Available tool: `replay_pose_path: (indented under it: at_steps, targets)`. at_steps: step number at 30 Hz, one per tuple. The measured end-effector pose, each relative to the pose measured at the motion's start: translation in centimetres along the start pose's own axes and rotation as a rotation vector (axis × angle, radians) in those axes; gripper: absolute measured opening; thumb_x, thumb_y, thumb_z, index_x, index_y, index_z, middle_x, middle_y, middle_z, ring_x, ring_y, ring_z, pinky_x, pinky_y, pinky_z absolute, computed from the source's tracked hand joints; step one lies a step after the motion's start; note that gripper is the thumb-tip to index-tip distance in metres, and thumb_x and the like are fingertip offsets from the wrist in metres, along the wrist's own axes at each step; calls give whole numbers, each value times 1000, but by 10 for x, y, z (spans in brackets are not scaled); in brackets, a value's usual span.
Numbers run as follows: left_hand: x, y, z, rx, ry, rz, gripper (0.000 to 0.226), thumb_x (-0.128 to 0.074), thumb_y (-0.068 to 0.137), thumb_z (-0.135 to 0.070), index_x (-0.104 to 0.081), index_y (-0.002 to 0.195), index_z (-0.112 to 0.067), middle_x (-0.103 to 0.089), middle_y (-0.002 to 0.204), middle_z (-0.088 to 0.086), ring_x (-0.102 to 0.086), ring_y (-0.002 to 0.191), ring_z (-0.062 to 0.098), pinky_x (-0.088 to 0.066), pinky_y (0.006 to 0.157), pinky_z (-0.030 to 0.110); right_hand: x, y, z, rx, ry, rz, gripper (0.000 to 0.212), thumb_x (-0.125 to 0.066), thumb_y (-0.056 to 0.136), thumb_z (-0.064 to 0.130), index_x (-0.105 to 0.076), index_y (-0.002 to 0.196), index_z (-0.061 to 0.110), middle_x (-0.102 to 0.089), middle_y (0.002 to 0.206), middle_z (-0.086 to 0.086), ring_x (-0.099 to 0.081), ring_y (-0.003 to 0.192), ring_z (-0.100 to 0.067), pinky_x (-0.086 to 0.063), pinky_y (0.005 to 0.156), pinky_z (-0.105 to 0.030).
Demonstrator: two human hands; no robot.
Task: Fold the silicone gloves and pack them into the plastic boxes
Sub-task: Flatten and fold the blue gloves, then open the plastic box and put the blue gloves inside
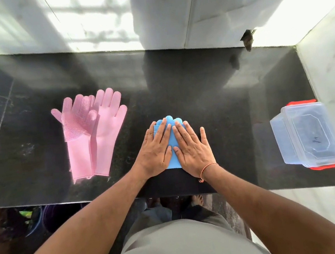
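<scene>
Both hands, left hand and right hand, are pressing flat with released grip on the folded blue gloves directly beneath them on the table; advisably keeping pressure even, creasing the fold squarely.

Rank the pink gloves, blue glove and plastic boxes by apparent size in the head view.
1. Pink gloves and plastic boxes: similar spread, too close to rank; edge distortion affects the boxes.
2. Blue glove: smallest, folded and mostly covered by both hands.

Faint dark handwritten mark on plastic box lid, illegible; no other text.
</scene>
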State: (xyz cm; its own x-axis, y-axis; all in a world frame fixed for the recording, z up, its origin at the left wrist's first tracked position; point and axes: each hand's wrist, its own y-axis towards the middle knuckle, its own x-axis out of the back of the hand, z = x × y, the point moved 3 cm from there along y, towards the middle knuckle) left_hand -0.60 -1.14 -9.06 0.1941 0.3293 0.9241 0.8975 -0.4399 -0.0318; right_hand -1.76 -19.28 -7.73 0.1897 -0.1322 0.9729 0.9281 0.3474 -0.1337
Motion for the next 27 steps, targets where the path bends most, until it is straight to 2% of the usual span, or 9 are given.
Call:
replay_pose_path:
  at_steps: [4, 8, 12, 15, 22, 27]
  targets:
    - [-2, -5, 1, 59, 124, 5, 71, -8, 114, -46, 4, 175, -13, 10, 184, 8, 9, 170, 36, -10, 138, 57, 2, 6, 2, 37, -26, 23, 70, -15, 112, 53, 6, 172, 25, 17, 179, 11, 20, 164, -13, 3, 132, -63]
    - [6, -9, -5, 141, 185, -80, 75, -30, 110, -44, -6, 176, -17, 5, 185, 6, 11, 170, 36, 0, 136, 61, 5, 9, 4, 54, -32, 36, 69, -14, 111, 53, 6, 172, 26, 19, 179, 13, 20, 164, -12, -1, 131, -65]
    - [24, 3, -14, 42, 236, -95, 75, -36, 107, -43, -17, 176, -19, 3, 185, 6, 6, 171, 31, -3, 134, 66, 14, 1, -1, -52, 42, 3, 71, -15, 111, 57, 7, 172, 28, 21, 178, 16, 23, 163, -9, 4, 133, -61]
    - [41, 26, -34, -80, 251, -105, 72, -39, 105, -42, -25, 174, -26, -5, 185, 4, -3, 171, 30, -7, 133, 66, 28, -17, -14, -194, 85, -92, 71, -20, 112, 56, 4, 172, 28, 18, 178, 16, 23, 163, -8, 8, 132, -56]
    - [53, 101, -113, -335, 206, -21, 70, -37, 108, -39, -19, 175, -31, -14, 184, -2, -7, 171, 28, -17, 135, 60, 63, -70, -68, -522, 44, -287, 68, -19, 113, 51, 0, 173, 25, 11, 180, 10, 16, 165, -12, -1, 133, -60]
    - [49, 150, -188, -507, 158, 43, 69, -38, 110, -38, -18, 175, -32, -18, 183, -2, -12, 170, 28, -20, 135, 58, 88, -119, -117, -763, 13, -414, 70, -34, 112, 46, -12, 173, 18, -4, 182, 4, 2, 168, -19, -5, 128, -68]
